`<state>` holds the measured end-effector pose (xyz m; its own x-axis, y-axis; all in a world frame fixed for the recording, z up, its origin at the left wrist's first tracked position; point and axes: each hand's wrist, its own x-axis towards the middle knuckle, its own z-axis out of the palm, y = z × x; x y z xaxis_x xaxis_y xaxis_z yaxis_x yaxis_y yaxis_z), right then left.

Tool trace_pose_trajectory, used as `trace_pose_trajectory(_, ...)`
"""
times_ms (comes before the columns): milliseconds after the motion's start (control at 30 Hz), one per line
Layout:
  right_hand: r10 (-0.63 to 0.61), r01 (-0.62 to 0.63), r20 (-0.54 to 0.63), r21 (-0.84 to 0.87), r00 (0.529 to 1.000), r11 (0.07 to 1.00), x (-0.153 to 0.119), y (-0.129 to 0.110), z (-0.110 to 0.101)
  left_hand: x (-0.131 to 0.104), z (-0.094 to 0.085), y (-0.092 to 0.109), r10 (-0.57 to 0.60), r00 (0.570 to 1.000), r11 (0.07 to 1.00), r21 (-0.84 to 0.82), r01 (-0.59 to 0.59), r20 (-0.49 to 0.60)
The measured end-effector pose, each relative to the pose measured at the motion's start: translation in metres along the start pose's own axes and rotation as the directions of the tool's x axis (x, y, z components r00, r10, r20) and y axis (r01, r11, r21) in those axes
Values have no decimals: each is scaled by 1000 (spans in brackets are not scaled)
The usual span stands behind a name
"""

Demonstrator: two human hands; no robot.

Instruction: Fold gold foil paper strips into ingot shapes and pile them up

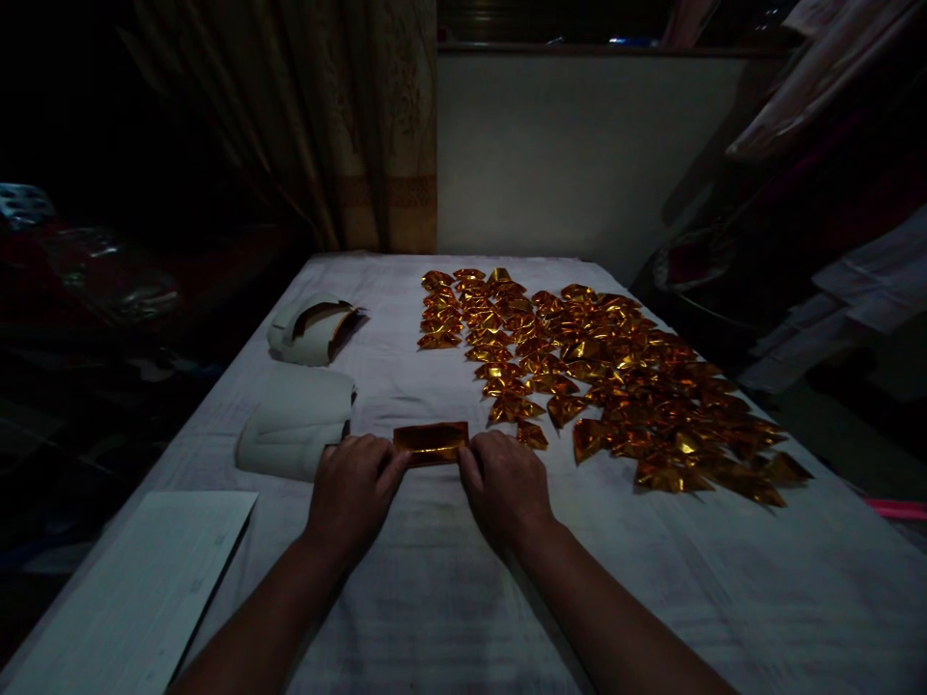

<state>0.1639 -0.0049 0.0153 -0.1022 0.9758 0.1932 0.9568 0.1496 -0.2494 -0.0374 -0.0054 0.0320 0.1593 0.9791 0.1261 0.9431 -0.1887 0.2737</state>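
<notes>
A shiny gold foil paper (432, 443), folded into a narrow strip with a crease along it, lies across the middle of the table. My left hand (354, 487) grips its left end, thumb towards the paper. At the opposite end, my right hand (505, 485) has its fingers closed on the paper too. Just beyond the left hand rests a curled pale sheet (296, 423). To the right spreads a large group of folded gold foil pieces (601, 362), some in rows and others heaped together.
Another curled pale sheet (308, 333) with a dark inner side lies at the back left. A flat white board or stack (137, 589) occupies the front left of the cloth-covered table (435, 598). Behind stand a curtain (362, 125) and a pale wall (565, 154). Fabrics hang at the right.
</notes>
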Motion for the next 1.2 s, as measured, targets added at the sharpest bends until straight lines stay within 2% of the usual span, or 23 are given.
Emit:
trace_pose_trajectory(500,5,-6,-19,-48,1000,999,2,-4,0,3,2,7,-21,999,984,179,13,47)
trace_pose_trajectory(667,20,-21,-17,-46,1000,999,1,-4,3,5,-2,12,-49,996,981,192,33,75)
trace_pose_trajectory(767,13,-14,-60,-14,998,1000,0,-3,5,4,-2,13,-49,997,980,197,35,68)
trace_pose_trajectory(867,-52,54,-123,16,991,998,-1,-2,7,3,-1,12,-46,998,979,199,35,52)
trace_pose_trajectory(967,-167,171,-144,21,975,985,-1,-3,5,1,0,12,-56,998,981,189,53,13)
trace_pose_trajectory(1033,-276,280,-112,20,955,960,-3,-4,2,0,1,12,-46,999,982,181,46,-7)
trace_pose_trajectory(1133,-461,461,-11,43,887,886,-8,-7,-3,-1,2,11,-12,999,984,177,18,-34)
trace_pose_trajectory(1200,-508,505,59,65,859,861,-14,-8,-5,-1,3,11,2,999,986,167,7,-49)
